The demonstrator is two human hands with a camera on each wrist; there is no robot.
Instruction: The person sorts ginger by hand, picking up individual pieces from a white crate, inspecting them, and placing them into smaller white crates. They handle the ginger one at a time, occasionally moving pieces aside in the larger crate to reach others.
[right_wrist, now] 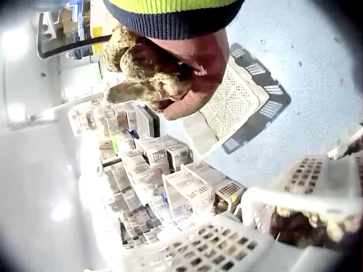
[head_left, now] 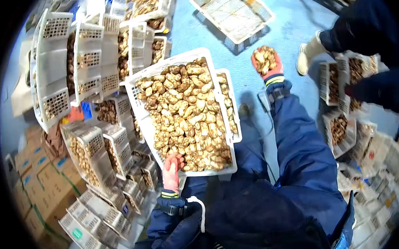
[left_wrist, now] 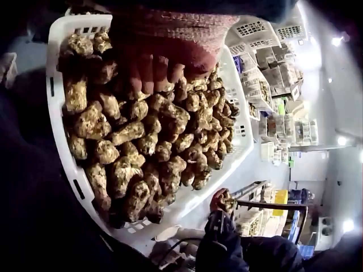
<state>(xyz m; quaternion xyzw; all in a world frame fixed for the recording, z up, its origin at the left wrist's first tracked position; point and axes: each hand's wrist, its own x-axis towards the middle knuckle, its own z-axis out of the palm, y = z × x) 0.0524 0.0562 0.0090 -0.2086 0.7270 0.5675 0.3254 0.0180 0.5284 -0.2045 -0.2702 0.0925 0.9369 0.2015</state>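
Navy jkt [head_left: 307, 157]; L hand [head_left: 172, 166] clamped on crate [head_left: 206, 173], R hand [head_left: 276, 68] on produce [head_left: 264, 58]; blue flr [head_left: 286, 18], crate stacks [head_left: 88, 60] L.

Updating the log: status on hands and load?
Right hand holding tubers. Left hand at near edge of loaded crate. White basket ahead; no obstruction visible.

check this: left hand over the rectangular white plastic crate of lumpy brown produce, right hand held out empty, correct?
The right hand is not empty: it holds a handful of lumpy brown produce, as the head view shows. The left hand is over the rectangular white plastic crate.
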